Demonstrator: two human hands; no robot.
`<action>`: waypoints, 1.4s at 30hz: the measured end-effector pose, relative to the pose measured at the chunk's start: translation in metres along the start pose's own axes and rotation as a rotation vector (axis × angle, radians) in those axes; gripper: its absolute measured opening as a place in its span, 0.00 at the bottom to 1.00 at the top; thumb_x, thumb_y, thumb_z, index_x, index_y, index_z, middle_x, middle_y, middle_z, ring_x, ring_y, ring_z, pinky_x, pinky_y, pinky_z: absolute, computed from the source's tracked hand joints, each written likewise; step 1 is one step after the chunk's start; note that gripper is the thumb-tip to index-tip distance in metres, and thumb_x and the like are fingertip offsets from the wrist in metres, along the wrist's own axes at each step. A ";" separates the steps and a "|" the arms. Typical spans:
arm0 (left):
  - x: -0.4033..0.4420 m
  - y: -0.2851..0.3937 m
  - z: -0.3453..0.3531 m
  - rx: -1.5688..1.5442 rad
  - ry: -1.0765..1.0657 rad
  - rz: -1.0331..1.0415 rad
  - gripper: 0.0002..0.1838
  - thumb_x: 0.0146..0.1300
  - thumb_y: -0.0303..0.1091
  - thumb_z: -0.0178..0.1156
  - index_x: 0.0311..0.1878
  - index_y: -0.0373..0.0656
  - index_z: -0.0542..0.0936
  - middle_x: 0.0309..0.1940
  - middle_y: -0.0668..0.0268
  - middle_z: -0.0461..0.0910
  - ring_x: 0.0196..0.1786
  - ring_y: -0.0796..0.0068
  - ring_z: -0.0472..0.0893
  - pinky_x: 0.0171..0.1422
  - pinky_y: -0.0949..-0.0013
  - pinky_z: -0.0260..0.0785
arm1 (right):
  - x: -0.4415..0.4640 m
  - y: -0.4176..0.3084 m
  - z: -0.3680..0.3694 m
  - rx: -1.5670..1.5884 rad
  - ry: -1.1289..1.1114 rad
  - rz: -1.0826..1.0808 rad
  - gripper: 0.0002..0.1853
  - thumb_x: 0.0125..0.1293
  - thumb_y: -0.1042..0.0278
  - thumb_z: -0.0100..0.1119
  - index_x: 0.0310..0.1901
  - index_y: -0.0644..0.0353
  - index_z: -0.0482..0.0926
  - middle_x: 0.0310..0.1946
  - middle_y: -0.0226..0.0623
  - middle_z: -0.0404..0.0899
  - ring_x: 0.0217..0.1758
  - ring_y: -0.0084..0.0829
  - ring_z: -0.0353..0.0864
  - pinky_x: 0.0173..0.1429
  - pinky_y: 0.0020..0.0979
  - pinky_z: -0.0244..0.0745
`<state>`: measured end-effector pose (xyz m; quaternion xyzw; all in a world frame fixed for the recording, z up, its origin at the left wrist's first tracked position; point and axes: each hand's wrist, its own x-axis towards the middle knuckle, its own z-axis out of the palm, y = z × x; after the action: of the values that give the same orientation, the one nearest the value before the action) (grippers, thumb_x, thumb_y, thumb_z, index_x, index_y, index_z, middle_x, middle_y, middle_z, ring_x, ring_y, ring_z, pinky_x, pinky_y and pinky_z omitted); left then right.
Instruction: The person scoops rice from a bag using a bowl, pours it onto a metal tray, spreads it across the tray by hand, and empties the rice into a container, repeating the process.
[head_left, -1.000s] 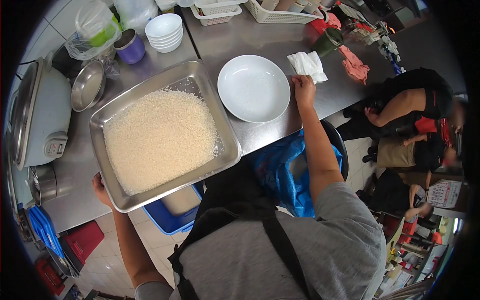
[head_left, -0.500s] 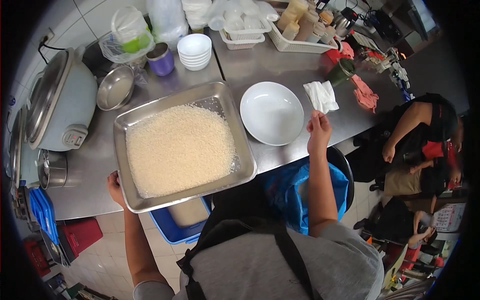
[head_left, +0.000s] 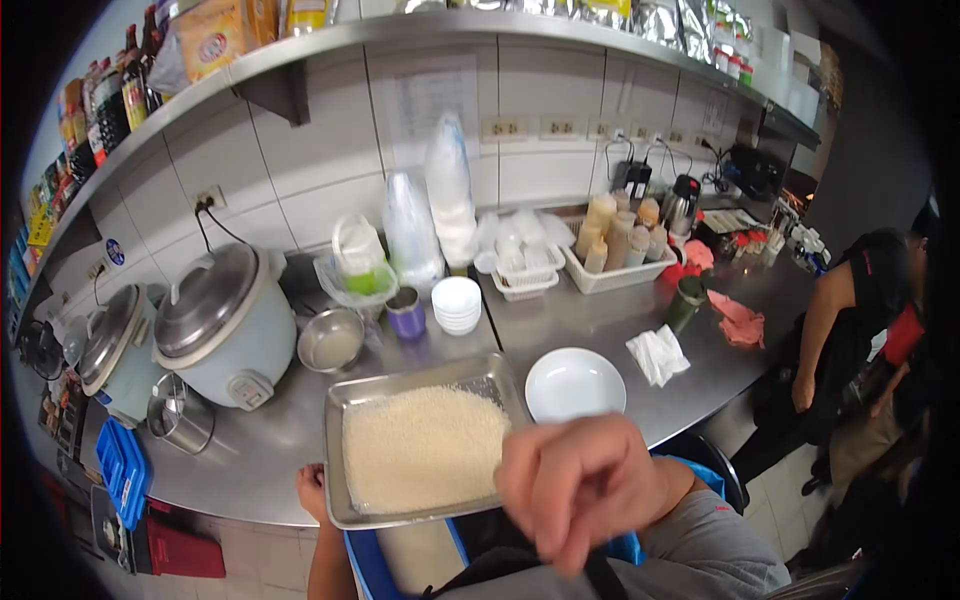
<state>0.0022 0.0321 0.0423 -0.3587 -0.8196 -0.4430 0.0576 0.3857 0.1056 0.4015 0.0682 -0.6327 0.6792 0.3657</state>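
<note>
A metal tray [head_left: 336, 440] of pale rice grains [head_left: 425, 450] lies on the steel counter, its front rim at the counter's edge. My left hand [head_left: 311, 490] rests beside the tray's left side, fingers curled at the counter edge; what they grip, if anything, is hidden. Close to the camera, my right hand [head_left: 585, 490] is raised with fingers bent and pressed together. Whatever it may hold is too small or hidden to make out. Behind it, a white bowl [head_left: 575, 385] sits right of the tray, partly covered by the hand.
Below the counter's front stands a blue bin [head_left: 367, 560] with pale contents. Rice cookers [head_left: 225, 330] and a metal bowl [head_left: 332, 340] are at left. White bowls [head_left: 457, 305], a bottle basket [head_left: 620, 275] and a crumpled tissue [head_left: 657, 355] lie farther back. A person [head_left: 840, 300] stands at right.
My right hand has risen from beside the white bowl toward the camera. The view has tilted up, showing the wall and shelf. My left hand stays by the tray.
</note>
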 end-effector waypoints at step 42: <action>0.008 -0.023 0.012 0.009 -0.082 0.035 0.08 0.60 0.29 0.59 0.40 0.37 0.82 0.36 0.60 0.80 0.37 0.64 0.78 0.45 0.63 0.71 | -0.219 0.211 -0.290 0.015 1.340 0.714 0.14 0.69 0.68 0.44 0.50 0.69 0.72 0.34 0.43 0.80 0.31 0.32 0.80 0.34 0.32 0.76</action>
<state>-0.0156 0.0377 0.0229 -0.3903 -0.8170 -0.4231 0.0334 0.5283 0.2938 0.0536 -0.5654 -0.2540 0.6569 0.4293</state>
